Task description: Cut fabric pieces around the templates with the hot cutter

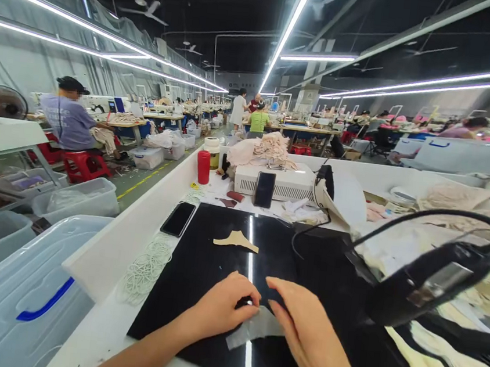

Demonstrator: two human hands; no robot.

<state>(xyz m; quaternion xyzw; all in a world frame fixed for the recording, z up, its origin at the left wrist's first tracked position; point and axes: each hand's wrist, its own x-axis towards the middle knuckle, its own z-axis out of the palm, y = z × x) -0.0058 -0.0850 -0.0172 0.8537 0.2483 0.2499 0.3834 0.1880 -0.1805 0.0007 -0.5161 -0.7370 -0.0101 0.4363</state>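
Over the glossy black board (200, 272), my left hand (224, 304) has its thumb and forefinger pinched together on the upper edge of a translucent whitish piece of film (253, 329). Something small and dark with a bright spot shows by those fingers, too hidden to name. To the right, my right hand (301, 315) has thumb and fingers apart, its fingertips close to the film's upper right side; whether it touches the film I cannot tell. Farther up the board lies a flat, cream, curved cut piece (236, 240), apart from both hands.
A phone (177, 218) and a heap of pale cord (147, 269) lie left of the board. Behind stand a white machine (280, 181) topped with fabric, a second phone (264, 189) and a red cylinder (203, 167). A blurred black tool (431, 279) with a cable hangs at right.
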